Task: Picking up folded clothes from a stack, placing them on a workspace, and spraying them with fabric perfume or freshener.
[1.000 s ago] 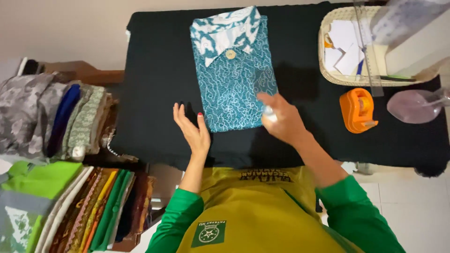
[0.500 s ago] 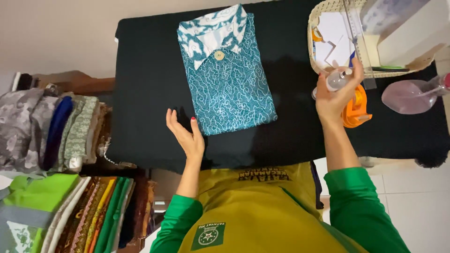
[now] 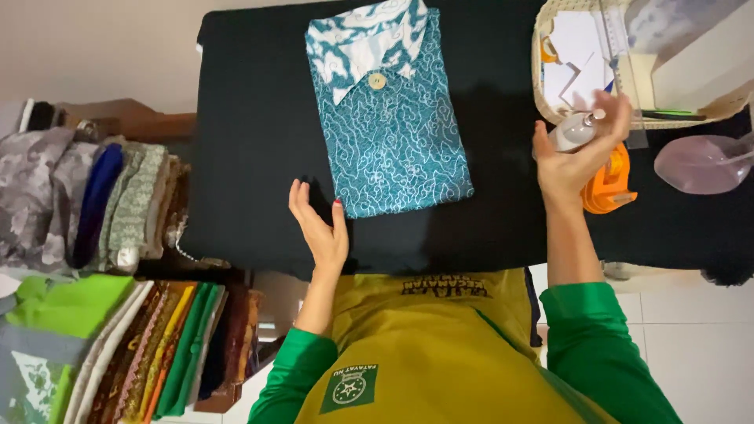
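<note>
A folded teal shirt (image 3: 389,118) with a white swirl pattern and a buttoned collar lies on the black cloth-covered table (image 3: 251,133). My left hand (image 3: 318,228) hovers open, palm up, just left of the shirt's lower corner. My right hand (image 3: 577,153) holds a small clear bottle (image 3: 573,132) with a white cap, raised over the table's right side near the basket. An orange tape dispenser (image 3: 616,184) sits partly behind that hand.
A woven basket (image 3: 542,71) with white papers, a ruler and a box stands at the back right. A pinkish spray bottle (image 3: 699,163) lies at the right edge. Stacks of folded fabrics (image 3: 118,204) fill shelves on the left.
My right hand has lifted the small bottle away from the shirt and carried it right, toward the basket. The left hand has stayed beside the shirt.
</note>
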